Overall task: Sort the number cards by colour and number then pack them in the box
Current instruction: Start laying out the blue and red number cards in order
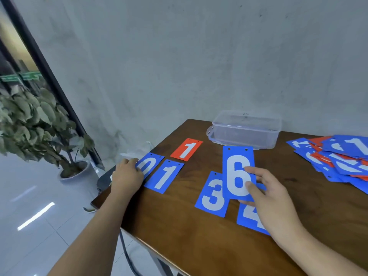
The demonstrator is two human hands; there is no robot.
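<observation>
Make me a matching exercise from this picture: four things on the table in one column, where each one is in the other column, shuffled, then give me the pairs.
Things
1. blue 6 card
2. blue 0 card
3. red 1 card
4. clear box

Places
A. at the back of the table, by the wall
B. touched by the left hand at the table's left edge
C. lying with no hand on it, behind the blue 1 card
D. held by the right hand

Pairs: 1-D, 2-B, 3-C, 4-A
</observation>
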